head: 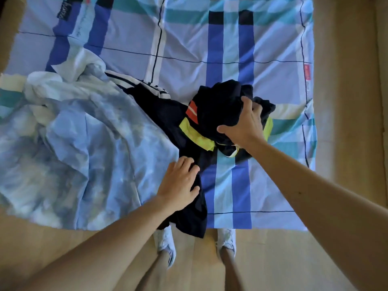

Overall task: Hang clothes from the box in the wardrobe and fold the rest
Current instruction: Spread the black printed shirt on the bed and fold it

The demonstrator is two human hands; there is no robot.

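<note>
A dark navy cloth garment with a yellow band and a red patch [218, 101] lies on the blue checked bed sheet [226, 49], near the front edge, and one end hangs off the bed. The right hand [244, 124] is on top of the bunched-up part, with its fingers curled into the cloth, holding it. The left hand [180, 183] lies flat with loose fingers and presses the lower part down. A big pale blue and white crumpled cloth [84, 154] lies on the left and covers some of the garment. The garment looks soft, light and floppy, so it will likely sag if held by one spot. It is best to take it by two corners and shake it flat.
</note>
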